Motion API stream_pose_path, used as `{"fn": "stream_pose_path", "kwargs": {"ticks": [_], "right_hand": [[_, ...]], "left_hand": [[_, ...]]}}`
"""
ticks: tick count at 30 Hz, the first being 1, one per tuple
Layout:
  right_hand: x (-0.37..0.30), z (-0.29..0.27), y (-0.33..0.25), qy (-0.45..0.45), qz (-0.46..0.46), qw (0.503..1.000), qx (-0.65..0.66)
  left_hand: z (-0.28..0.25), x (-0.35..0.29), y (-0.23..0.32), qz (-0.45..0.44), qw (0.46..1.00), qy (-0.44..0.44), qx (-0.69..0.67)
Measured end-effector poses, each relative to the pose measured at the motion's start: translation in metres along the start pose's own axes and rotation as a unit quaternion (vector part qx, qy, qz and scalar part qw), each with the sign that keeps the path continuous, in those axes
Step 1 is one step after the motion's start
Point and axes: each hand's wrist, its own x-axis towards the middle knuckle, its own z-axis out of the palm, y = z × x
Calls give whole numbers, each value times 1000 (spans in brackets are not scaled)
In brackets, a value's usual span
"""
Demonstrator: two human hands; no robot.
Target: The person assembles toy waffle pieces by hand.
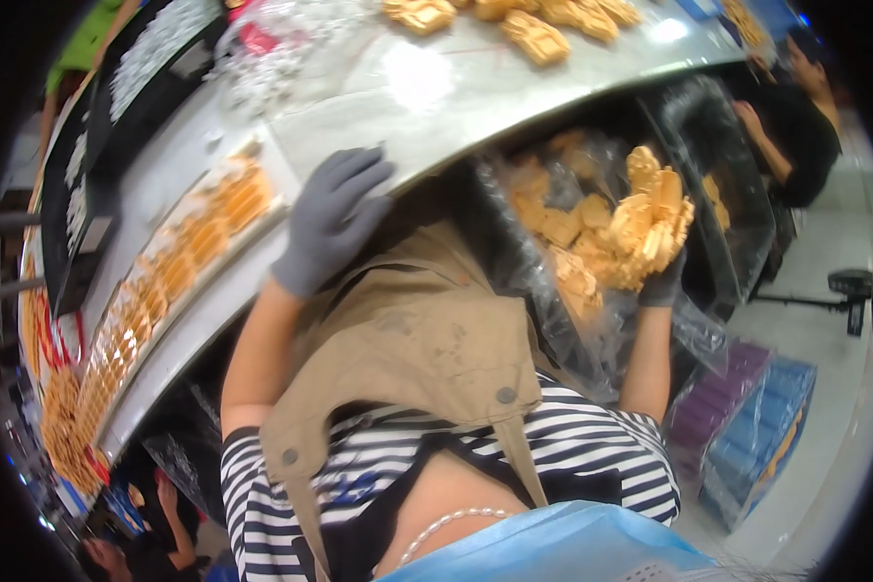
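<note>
While it lifts a bunch of tan plastic parts (650, 228) out of a clear plastic bag (572, 291) hung under the surface (436, 107), the gloved right hand (662, 283) is closed around the bunch. Just left of that bag, the gloved left hand (332, 218) rests open on the edge of the surface, fingers spread, holding nothing. Farther left, a tray of tan parts (179, 257) lies on the surface.

Bright overhead glare, motion blur, fisheye-bent edges
</note>
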Motion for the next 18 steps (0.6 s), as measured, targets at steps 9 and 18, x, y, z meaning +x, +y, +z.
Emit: {"fn": "stream_pose_path", "kwargs": {"ticks": [9,18], "right_hand": [[107,205,55,-329,266,896,136],[98,409,74,-500,64,792,-344]], "left_hand": [[14,20,28,66,990,124,-4],[23,22,-32,-123,960,147,204]]}}
